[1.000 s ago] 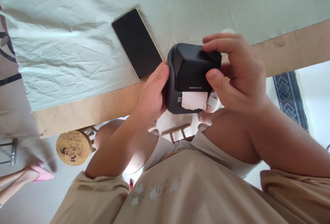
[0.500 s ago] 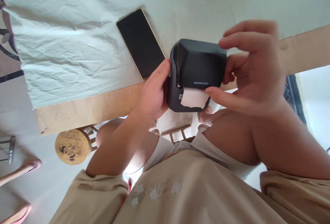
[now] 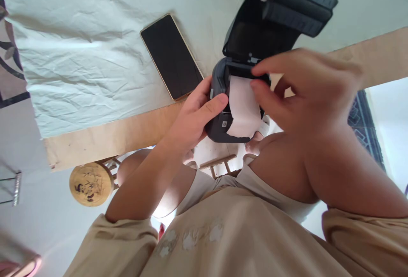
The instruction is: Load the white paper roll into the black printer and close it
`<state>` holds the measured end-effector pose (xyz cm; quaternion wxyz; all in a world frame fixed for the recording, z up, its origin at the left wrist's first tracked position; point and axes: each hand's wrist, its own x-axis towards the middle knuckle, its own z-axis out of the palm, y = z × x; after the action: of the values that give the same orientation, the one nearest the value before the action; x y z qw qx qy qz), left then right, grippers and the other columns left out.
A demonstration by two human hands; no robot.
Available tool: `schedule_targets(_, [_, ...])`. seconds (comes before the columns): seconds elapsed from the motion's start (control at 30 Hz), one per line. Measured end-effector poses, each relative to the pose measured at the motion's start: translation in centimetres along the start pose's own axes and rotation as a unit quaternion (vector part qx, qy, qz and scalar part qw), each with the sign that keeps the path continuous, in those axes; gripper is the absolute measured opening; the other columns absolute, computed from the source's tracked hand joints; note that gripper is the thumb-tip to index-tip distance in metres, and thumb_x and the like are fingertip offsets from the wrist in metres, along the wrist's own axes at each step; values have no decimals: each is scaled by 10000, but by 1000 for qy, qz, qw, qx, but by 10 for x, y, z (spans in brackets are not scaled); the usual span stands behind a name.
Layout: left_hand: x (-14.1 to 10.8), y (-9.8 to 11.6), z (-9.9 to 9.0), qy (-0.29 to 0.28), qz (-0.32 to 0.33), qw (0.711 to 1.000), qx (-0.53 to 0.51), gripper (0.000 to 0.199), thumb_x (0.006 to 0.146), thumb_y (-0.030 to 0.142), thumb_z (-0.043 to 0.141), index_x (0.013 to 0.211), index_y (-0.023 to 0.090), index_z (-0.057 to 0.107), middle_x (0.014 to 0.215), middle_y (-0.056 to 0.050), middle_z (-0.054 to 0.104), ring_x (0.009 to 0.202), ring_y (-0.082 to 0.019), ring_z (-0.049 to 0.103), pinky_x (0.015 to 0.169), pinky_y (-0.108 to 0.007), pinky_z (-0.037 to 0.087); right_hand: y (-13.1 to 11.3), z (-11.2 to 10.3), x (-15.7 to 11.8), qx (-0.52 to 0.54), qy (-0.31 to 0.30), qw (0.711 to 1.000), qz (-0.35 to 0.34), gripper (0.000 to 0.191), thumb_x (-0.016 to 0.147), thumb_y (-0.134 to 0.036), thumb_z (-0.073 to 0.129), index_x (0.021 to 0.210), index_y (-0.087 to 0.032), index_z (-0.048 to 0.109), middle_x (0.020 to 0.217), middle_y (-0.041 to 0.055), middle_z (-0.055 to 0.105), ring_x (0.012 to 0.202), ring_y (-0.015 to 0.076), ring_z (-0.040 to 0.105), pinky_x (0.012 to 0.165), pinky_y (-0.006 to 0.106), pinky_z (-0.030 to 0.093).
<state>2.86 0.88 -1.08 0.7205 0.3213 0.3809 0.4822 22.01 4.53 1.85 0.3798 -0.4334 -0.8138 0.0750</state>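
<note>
A small black printer [image 3: 218,128] is held over the table edge, its hinged lid [image 3: 251,38] raised with a roller on its inner side. My left hand [image 3: 199,113] grips the printer's left side, thumb on the rim. White paper [image 3: 245,111] with a torn lower end hangs from the open compartment over the front. My right hand [image 3: 302,89], slightly blurred, has its thumb and forefinger at the paper's upper right; the fingertips are a little apart, and whether they grip the paper is unclear.
A phone [image 3: 172,58] with a dark screen lies left of the printer on the pale green cloth [image 3: 83,55]. Below the wooden table edge [image 3: 127,134] stands a round wooden stool [image 3: 91,183]. A patterned dark mat [image 3: 365,128] lies at the right.
The printer's lid has swung up from closed to open, showing more of the paper. My right hand has moved from the lid to the compartment, and my left thumb now rests on the rim.
</note>
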Motion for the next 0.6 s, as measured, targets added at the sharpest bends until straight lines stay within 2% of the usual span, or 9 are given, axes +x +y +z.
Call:
schedule_targets(0.07, [1, 0, 0, -2, 0, 1000, 5, 335, 919, 407, 725, 1201, 234, 672, 1139, -31, 742, 1153, -275, 728, 875, -341, 631, 0, 2, -1, -43, -69, 996, -41, 143, 935, -244, 585, 936, -227, 727, 880, -12, 749, 740, 136, 690, 566, 276, 417])
schedule_targets(0.17, [1, 1, 0, -6, -6, 1000, 3, 310, 931, 394, 710, 1186, 223, 669, 1134, -35, 739, 1143, -266, 730, 872, -332, 624, 3, 1, 0, -47, -107, 991, -60, 133, 932, -275, 602, 968, -235, 724, 1048, -23, 769, 830, 150, 723, 563, 269, 406])
schedule_targets(0.23, [0, 2, -2, -2, -12, 1000, 9, 332, 923, 418, 718, 1186, 224, 662, 1134, -40, 732, 1130, -269, 731, 867, -342, 622, 5, -2, 1, -63, -117, 988, -74, 134, 914, -286, 622, 1006, -244, 710, 1049, -31, 770, 744, 133, 686, 530, 275, 346])
schedule_targets(0.3, [-1, 3, -3, 1, -24, 999, 26, 388, 897, 447, 744, 1212, 239, 656, 1146, -45, 720, 1121, -281, 729, 857, -353, 621, 5, -5, 1, -62, -141, 986, -65, 168, 889, -332, 644, 1030, -249, 682, 890, -33, 752, 601, 110, 582, 497, 276, 290])
schedule_targets(0.37, [-3, 4, -5, -3, -34, 999, 42, 429, 877, 457, 764, 1238, 256, 649, 1157, -49, 711, 1113, -292, 726, 848, -360, 618, 3, -7, 1, -20, -169, 985, -18, 247, 834, -361, 697, 1048, -252, 642, 750, -43, 681, 515, 85, 470, 477, 262, 290])
schedule_targets(0.47, [-3, 4, -6, -16, -30, 999, 39, 431, 866, 456, 775, 1230, 266, 645, 1170, -45, 709, 1139, -294, 713, 893, -372, 615, -1, -15, -1, 111, -176, 976, 69, 331, 758, -318, 766, 1036, -262, 594, 842, -54, 688, 459, 38, 395, 437, 243, 308])
schedule_targets(0.53, [-2, 3, -5, -22, -29, 999, 23, 417, 868, 458, 775, 1215, 267, 643, 1169, -34, 710, 1166, -286, 702, 943, -385, 609, 2, -23, -2, 200, -162, 957, 134, 381, 735, -309, 804, 1062, -287, 608, 970, -37, 712, 463, 40, 421, 406, 261, 316])
schedule_targets(0.6, [0, 3, -4, -15, -32, 999, 10, 395, 872, 467, 767, 1188, 264, 644, 1138, -23, 712, 1157, -277, 703, 944, -389, 612, 12, -31, -4, 250, -114, 948, 162, 458, 748, -410, 814, 1162, -337, 631, 1053, -2, 704, 557, 101, 535, 424, 307, 368])
